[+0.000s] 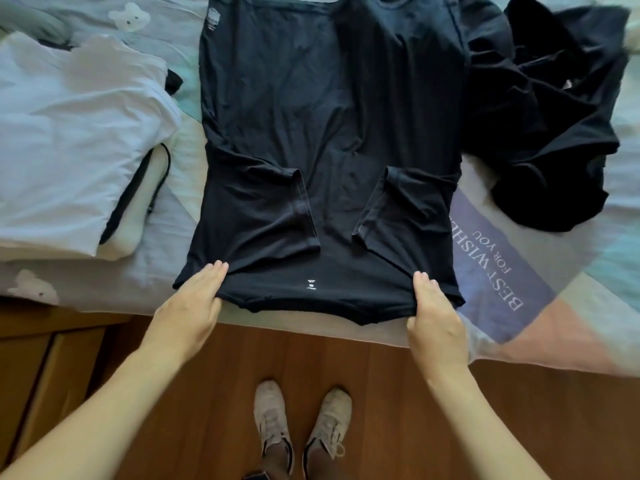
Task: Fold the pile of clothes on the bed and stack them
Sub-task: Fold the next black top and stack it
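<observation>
A black T-shirt (332, 133) lies spread on the bed, collar end toward me, with both sleeves folded inward over its body. My left hand (194, 299) pinches the shirt's near-left shoulder edge, fingers on top and thumb underneath. My right hand (434, 306) grips the near-right shoulder edge the same way. A heap of unfolded black clothes (547, 116) sits to the shirt's right. A folded white garment (76, 140) lies on the left, on top of other folded pieces.
The bedsheet (502, 265) is pale with printed text and bear figures. The bed's near edge runs just below my hands. Wooden floor (214, 393) and my two shoes (301, 424) are below, and a wooden cabinet (41, 358) stands at lower left.
</observation>
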